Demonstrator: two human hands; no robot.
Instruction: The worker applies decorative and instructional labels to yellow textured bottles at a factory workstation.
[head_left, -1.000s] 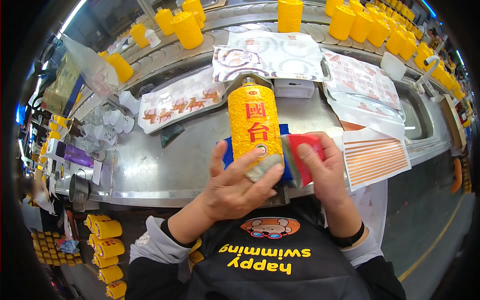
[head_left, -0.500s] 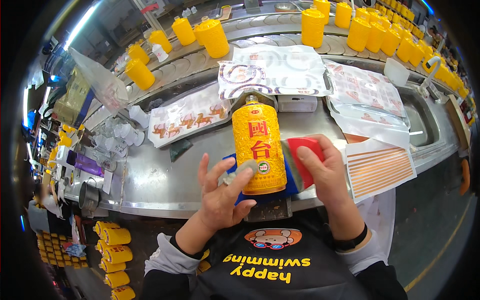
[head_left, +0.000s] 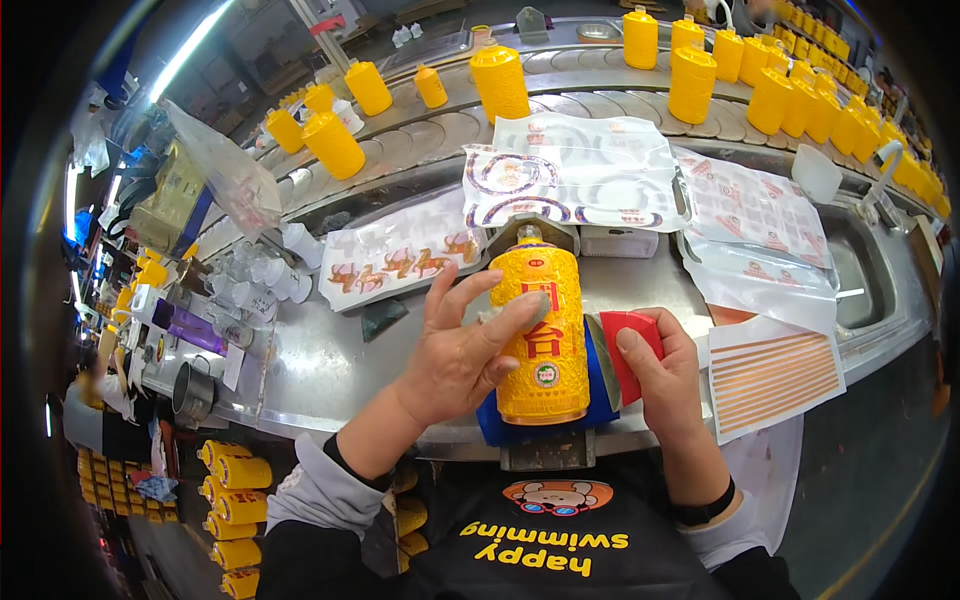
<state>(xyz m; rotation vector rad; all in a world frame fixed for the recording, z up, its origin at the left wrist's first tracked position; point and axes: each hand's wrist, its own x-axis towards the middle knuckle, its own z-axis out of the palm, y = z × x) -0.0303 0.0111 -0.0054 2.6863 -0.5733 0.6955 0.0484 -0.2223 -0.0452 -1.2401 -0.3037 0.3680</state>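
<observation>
Bottle (head_left: 540, 375): yellow, face up on blue padding (head_left: 497, 425), between the hands, neck pointing away.
Left hand (head_left: 450, 360): fingers spread apart over the bottle's left side; fingertip contact unclear.
Right hand (head_left: 665, 375): clamped on red piece (head_left: 640, 350).
Striped sheet (head_left: 775, 385): farther right.

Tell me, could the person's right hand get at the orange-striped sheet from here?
Probably yes: the orange-striped sheet lies just right of the right hand, with nothing seen between. But the fingers grip a red-and-grey flat piece, which may hamper picking up.
</observation>
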